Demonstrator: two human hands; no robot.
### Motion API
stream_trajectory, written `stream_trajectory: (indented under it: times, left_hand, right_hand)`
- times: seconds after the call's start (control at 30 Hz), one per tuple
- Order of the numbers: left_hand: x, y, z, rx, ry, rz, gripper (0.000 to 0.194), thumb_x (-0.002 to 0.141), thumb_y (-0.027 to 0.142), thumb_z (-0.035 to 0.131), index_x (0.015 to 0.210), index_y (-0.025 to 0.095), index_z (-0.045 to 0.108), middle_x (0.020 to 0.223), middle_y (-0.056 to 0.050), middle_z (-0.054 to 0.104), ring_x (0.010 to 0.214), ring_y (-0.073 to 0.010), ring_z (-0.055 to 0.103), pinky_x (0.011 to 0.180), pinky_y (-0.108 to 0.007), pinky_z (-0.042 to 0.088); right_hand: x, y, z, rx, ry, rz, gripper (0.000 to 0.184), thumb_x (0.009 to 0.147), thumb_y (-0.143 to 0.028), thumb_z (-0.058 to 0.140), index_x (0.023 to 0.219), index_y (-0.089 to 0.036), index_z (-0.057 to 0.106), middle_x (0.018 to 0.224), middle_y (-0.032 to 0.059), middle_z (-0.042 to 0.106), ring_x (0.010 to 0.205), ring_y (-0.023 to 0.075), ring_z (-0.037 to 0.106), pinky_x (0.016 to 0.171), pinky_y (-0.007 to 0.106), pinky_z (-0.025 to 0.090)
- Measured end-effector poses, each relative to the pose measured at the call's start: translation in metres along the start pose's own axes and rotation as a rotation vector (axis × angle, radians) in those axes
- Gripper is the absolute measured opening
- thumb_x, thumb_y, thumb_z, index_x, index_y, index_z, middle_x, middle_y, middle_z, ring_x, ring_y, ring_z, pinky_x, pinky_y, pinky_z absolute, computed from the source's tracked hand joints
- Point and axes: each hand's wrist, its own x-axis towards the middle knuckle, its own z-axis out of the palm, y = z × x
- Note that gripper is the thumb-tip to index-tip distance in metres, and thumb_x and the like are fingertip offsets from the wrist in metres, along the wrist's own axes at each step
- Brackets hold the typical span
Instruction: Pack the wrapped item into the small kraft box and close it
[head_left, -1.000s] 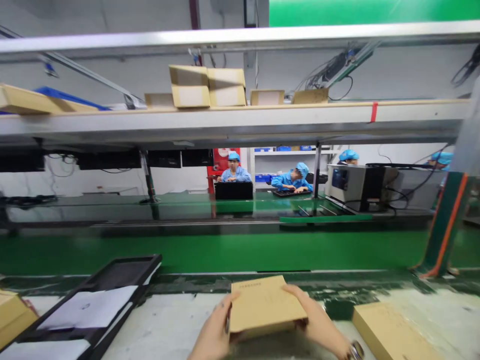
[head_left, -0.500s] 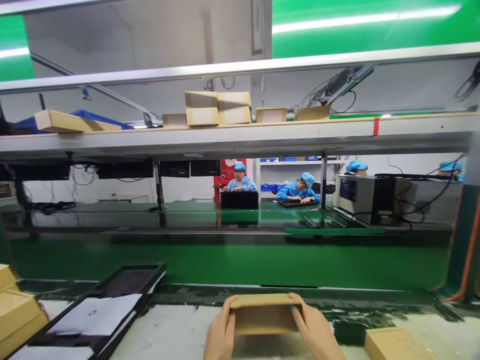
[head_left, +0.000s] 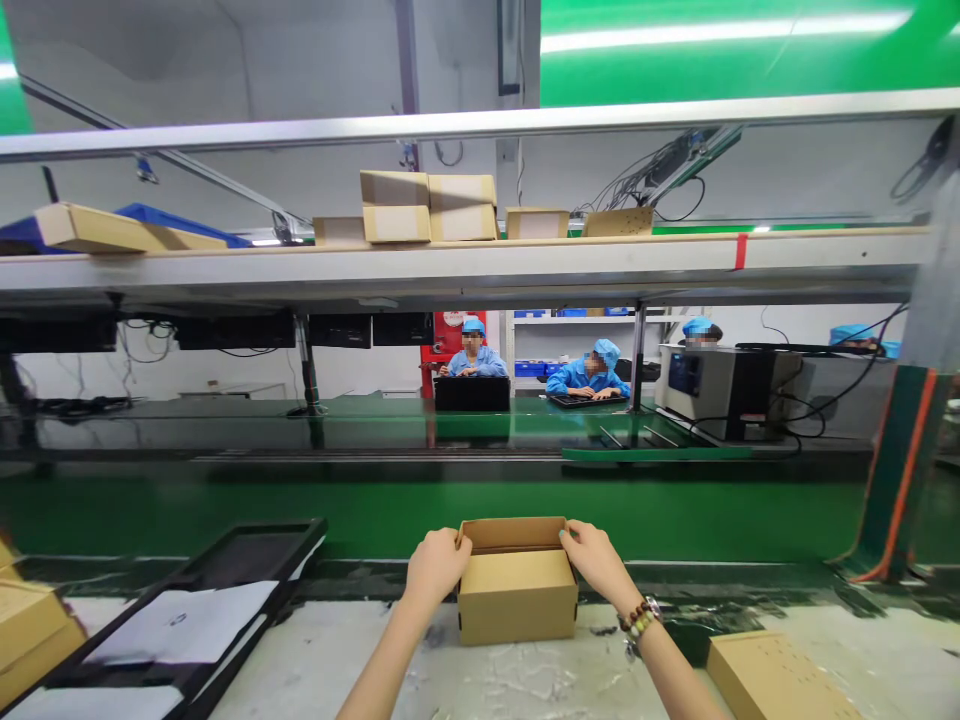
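Observation:
A brown cardboard box [head_left: 517,605] sits on the pale worktop in front of me, its lid flap [head_left: 514,533] raised along the far side. My left hand [head_left: 437,568] pinches the flap's left corner between thumb and fingers. At the opposite corner, my right hand [head_left: 592,560] grips the flap's right end, and a beaded bracelet circles that wrist. Between the raised flap and the box's front part a narrow opening shows; what lies inside is hidden.
Black trays with white sheets [head_left: 180,622] lie to the left, beside stacked cardboard boxes [head_left: 34,625]. Another cardboard box [head_left: 780,675] is at the lower right. Beyond runs a green conveyor belt [head_left: 360,510]. Overhead, a shelf [head_left: 540,262] holds more boxes. Several co-workers in blue caps sit behind.
Both hands have moved away from me and the box now rests farther forward, with more of its front showing. My forearms have come into view. The view has shifted slightly.

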Motion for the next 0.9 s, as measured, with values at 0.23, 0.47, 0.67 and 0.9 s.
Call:
stream_trajectory:
  times: [0.23, 0.47, 0.67, 0.9]
  left_hand:
    - [0.013, -0.003, -0.007, -0.332, -0.243, 0.108, 0.035, 0.084, 0.023, 0.046, 0.115, 0.02, 0.063, 0.056, 0.004, 0.06, 0.039, -0.0147, 0.058, 0.043, -0.023, 0.041]
    - [-0.015, -0.028, -0.005, -0.492, -0.357, 0.178, 0.049, 0.087, 0.044, 0.051, 0.128, 0.017, 0.056, 0.058, 0.006, 0.054, 0.045, -0.0123, 0.054, 0.041, -0.02, 0.038]
    - [-0.022, -0.027, -0.01, -0.424, -0.316, 0.258, 0.039, 0.088, 0.034, 0.049, 0.123, 0.022, 0.061, 0.062, 0.006, 0.058, 0.045, -0.0112, 0.056, 0.051, -0.022, 0.044]
    - [-0.043, -0.052, 0.012, -0.333, -0.258, 0.315, 0.061, 0.074, 0.031, 0.074, 0.134, 0.032, 0.059, 0.12, -0.004, 0.063, 0.101, -0.0213, 0.061, 0.089, -0.03, 0.05]
  right_hand:
    - [0.004, 0.008, 0.007, 0.201, -0.016, -0.051, 0.026, 0.086, -0.024, 0.039, 0.101, -0.021, 0.06, 0.055, -0.0048, 0.053, 0.054, 0.017, 0.056, 0.056, 0.024, 0.036]
    - [-0.034, 0.016, 0.01, 0.247, -0.007, -0.117, 0.041, 0.095, -0.046, 0.036, 0.123, -0.022, 0.053, 0.062, -0.0055, 0.05, 0.062, 0.0191, 0.054, 0.062, 0.027, 0.038]
    - [-0.046, 0.008, -0.006, 0.135, 0.016, -0.183, 0.028, 0.099, -0.033, 0.036, 0.119, -0.026, 0.055, 0.067, -0.004, 0.056, 0.065, 0.0196, 0.058, 0.065, 0.028, 0.039]
    - [-0.08, 0.045, 0.031, -0.003, 0.066, -0.323, 0.046, 0.1, -0.039, 0.046, 0.144, -0.029, 0.04, 0.126, 0.009, 0.064, 0.101, 0.0242, 0.068, 0.085, 0.035, 0.053]
